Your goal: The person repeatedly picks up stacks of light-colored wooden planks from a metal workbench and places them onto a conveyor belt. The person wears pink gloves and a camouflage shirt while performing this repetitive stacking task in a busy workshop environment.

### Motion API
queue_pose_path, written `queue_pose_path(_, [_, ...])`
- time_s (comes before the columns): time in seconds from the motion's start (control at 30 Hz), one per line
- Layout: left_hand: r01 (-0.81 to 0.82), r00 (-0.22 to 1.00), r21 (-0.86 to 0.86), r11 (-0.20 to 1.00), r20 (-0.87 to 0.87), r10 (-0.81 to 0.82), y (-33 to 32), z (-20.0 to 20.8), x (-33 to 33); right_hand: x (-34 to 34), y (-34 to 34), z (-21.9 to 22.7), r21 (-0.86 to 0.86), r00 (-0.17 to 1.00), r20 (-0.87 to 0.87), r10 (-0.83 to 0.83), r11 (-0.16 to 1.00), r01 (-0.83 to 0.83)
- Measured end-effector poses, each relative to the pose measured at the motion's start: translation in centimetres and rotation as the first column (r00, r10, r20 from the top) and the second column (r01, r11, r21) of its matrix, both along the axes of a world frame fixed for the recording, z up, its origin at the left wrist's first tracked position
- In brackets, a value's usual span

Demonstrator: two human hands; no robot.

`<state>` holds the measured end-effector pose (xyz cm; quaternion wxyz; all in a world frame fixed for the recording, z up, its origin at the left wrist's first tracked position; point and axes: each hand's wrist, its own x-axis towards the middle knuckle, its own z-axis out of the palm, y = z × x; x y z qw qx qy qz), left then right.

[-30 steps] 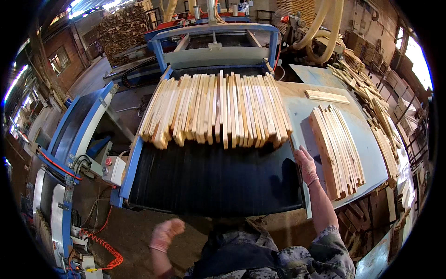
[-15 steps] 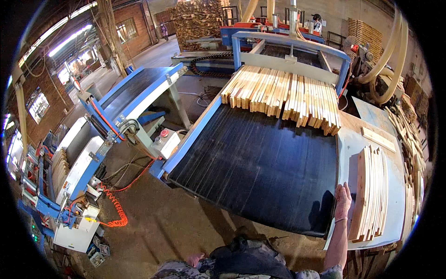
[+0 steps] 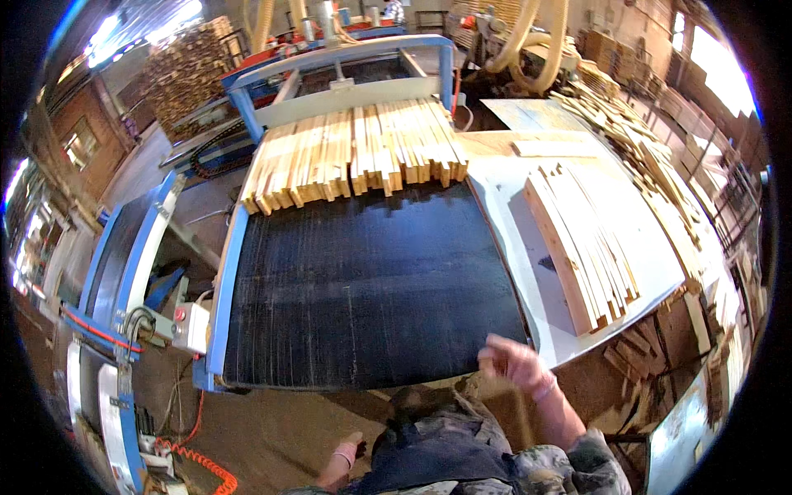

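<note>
My right hand (image 3: pixel 513 363) is above the near right corner of the black conveyor belt (image 3: pixel 363 305). Its fingers are loosely bent and apart, with nothing in them. Low beside my body hangs my left hand (image 3: pixel 348 450), short of the belt's front edge; its fingers look loosely apart and empty. A row of light wooden slats (image 3: pixel 355 157) lies side by side across the far part of the belt. To the right, a smaller stack of wooden strips (image 3: pixel 582 247) rests on a pale side table (image 3: pixel 536 334).
A blue frame (image 3: pixel 450 74) spans the belt's far end. At the left stand a control box with a red button (image 3: pixel 191 327) and a second, narrower conveyor (image 3: pixel 115 239). An orange coiled hose (image 3: pixel 202 464) hangs low. Loose wood pieces (image 3: pixel 652 181) are heaped at the far right.
My view has turned to the right, so the belt and slats appear farther left. My right hand has left the belt's right edge and come nearer my body. My left hand shows more clearly.
</note>
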<state>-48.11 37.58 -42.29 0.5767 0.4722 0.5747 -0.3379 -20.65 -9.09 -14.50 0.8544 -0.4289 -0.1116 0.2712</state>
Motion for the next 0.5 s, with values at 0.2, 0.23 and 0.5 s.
queue_pose_path(0.2, [0.489, 0.849, 0.005, 0.872, -0.231, -0.475, -6.0, 4.1, 7.5, -17.9, -9.5, -12.6, -0.272, 0.445, -0.833, -0.330, 0.943, 0.191])
queue_pose_path(0.23, [0.532, 0.814, -0.033, 0.846, -0.256, -0.521, -7.4, 6.7, 9.7, -22.9, -12.5, -17.5, -0.576, 0.396, -0.700, -0.595, 0.797, 0.181])
queue_pose_path(0.5, [0.652, 0.744, 0.045, 0.757, 0.156, -0.650, -11.0, 0.4, 18.5, -40.0, -16.8, -22.5, -0.789, 0.412, -0.514, -0.752, 0.603, 0.116])
